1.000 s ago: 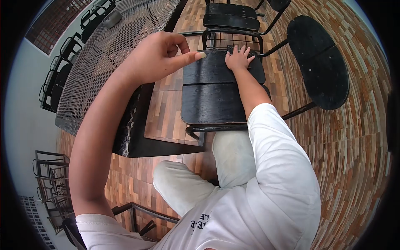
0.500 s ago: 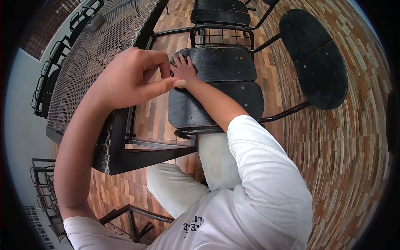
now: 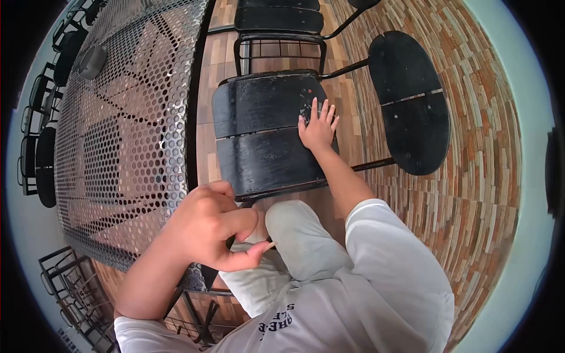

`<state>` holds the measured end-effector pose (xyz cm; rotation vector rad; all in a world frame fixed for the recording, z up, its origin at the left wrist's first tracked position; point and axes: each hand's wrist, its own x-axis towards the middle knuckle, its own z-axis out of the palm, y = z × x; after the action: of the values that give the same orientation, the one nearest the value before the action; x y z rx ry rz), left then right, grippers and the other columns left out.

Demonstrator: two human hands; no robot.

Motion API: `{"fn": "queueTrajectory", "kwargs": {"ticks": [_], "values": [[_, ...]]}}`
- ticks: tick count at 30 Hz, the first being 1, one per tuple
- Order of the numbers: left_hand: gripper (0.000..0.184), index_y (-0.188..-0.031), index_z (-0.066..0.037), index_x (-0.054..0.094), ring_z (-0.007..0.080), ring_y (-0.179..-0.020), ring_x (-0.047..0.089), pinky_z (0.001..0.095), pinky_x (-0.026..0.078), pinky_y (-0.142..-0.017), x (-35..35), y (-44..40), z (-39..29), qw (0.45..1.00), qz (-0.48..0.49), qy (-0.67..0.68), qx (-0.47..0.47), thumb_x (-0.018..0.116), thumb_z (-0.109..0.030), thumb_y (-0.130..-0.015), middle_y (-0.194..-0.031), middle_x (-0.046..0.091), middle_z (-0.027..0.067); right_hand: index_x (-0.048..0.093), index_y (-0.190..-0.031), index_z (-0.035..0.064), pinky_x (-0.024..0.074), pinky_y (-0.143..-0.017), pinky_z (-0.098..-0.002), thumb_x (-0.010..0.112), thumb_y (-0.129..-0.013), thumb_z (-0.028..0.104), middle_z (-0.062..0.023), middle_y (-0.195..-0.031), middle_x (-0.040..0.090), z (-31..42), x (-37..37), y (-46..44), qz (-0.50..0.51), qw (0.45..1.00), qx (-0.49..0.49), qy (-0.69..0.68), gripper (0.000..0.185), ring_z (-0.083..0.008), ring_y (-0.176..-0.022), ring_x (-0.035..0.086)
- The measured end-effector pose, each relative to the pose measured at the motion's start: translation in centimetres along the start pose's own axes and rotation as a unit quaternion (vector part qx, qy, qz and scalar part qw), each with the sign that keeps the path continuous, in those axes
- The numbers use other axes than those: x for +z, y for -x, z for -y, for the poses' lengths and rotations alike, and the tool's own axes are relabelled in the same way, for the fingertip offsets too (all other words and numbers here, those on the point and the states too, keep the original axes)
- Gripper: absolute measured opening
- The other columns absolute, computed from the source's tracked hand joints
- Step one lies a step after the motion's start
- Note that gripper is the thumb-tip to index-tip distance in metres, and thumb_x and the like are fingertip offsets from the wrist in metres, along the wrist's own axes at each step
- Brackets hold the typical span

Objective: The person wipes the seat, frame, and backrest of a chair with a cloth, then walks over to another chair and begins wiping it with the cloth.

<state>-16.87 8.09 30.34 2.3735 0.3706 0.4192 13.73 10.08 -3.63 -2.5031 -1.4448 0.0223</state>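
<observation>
My right hand (image 3: 319, 127) lies with its fingers spread on the right part of a black wooden chair seat (image 3: 259, 144). The seat is made of two boards, with scuffs and a small red mark near my fingertips. My left hand (image 3: 213, 226) hangs in the air over my lap, beside the corner of the mesh table. Its fingers are curled and its thumb points out to the right. Whatever the curled fingers might hold is hidden.
A perforated metal table (image 3: 126, 147) stands to the left, with a grey round bowl (image 3: 93, 62) on it. The chair's black backrest (image 3: 409, 103) stands near a stone-strip wall (image 3: 477, 147). Another black chair (image 3: 279, 20) is farther ahead, and several chairs line the table's far side.
My right hand has moved from the seat's left edge to its right side. My left hand has dropped toward my lap, away from the right wrist. The view has shifted.
</observation>
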Motion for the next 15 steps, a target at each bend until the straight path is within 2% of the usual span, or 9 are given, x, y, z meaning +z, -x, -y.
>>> {"fn": "queueTrajectory", "kwargs": {"ticks": [1, 6, 9, 14, 15], "values": [[0.029, -0.058, -0.014, 0.050, 0.0232, -0.042, 0.047, 0.0326, 0.040, -0.056, -0.3, -0.2, 0.1, 0.999, -0.001, 0.048, 0.024, 0.075, -0.017, -0.073, -0.048, 0.045, -0.0022, 0.027, -0.166, 0.0170, 0.0109, -0.125, -0.0639, 0.053, -0.100, 0.050, -0.0219, -0.170, 0.020, -0.4, -0.6, 1.7, 0.020, 1.000, -0.019, -0.003, 0.078, -0.0444, -0.158, 0.015], [0.032, -0.058, -0.016, 0.048, 0.0214, -0.042, 0.047, 0.0320, 0.040, -0.056, -1.2, -0.2, 1.5, 0.992, -0.023, 0.124, -0.012, 0.077, -0.018, -0.073, -0.048, 0.044, -0.0029, 0.027, -0.166, 0.0162, 0.0100, -0.125, -0.0632, 0.056, -0.097, 0.050, -0.0216, -0.170, 0.021, -0.6, -4.5, 8.4, 0.121, 0.991, -0.064, 0.013, 0.082, -0.0437, -0.158, 0.013], [0.037, -0.057, -0.016, 0.050, 0.0196, -0.041, 0.046, 0.0318, 0.036, -0.051, -1.3, 0.1, 2.0, 0.979, -0.056, 0.193, 0.016, 0.084, -0.020, -0.071, -0.046, 0.042, -0.0039, 0.027, -0.166, 0.0169, 0.0100, -0.125, -0.0626, 0.058, -0.094, 0.050, -0.0205, -0.170, 0.021, -0.6, -5.5, 8.0, 0.135, 0.989, -0.060, 0.013, 0.085, -0.0425, -0.159, 0.013], [0.036, -0.058, -0.016, 0.051, 0.0191, -0.042, 0.046, 0.0317, 0.036, -0.052, -1.5, 0.3, 2.6, 0.971, -0.069, 0.230, 0.018, 0.084, -0.020, -0.071, -0.047, 0.043, -0.0040, 0.027, -0.165, 0.0187, 0.0112, -0.126, -0.0605, 0.063, -0.090, 0.050, -0.0179, -0.171, 0.021, 0.0, -5.3, 8.4, 0.135, 0.990, -0.047, 0.005, 0.088, -0.0404, -0.159, 0.014], [0.036, -0.058, -0.015, 0.051, 0.0192, -0.042, 0.046, 0.0314, 0.037, -0.053, -1.3, 0.0, 2.7, 0.976, -0.068, 0.204, 0.030, 0.085, -0.019, -0.071, -0.048, 0.044, -0.0038, 0.027, -0.165, 0.0187, 0.0112, -0.126, -0.0605, 0.063, -0.090, 0.050, -0.0179, -0.171, 0.021, -0.1, -5.2, 8.3, 0.145, 0.988, -0.046, 0.002, 0.088, -0.0404, -0.159, 0.014]]}}
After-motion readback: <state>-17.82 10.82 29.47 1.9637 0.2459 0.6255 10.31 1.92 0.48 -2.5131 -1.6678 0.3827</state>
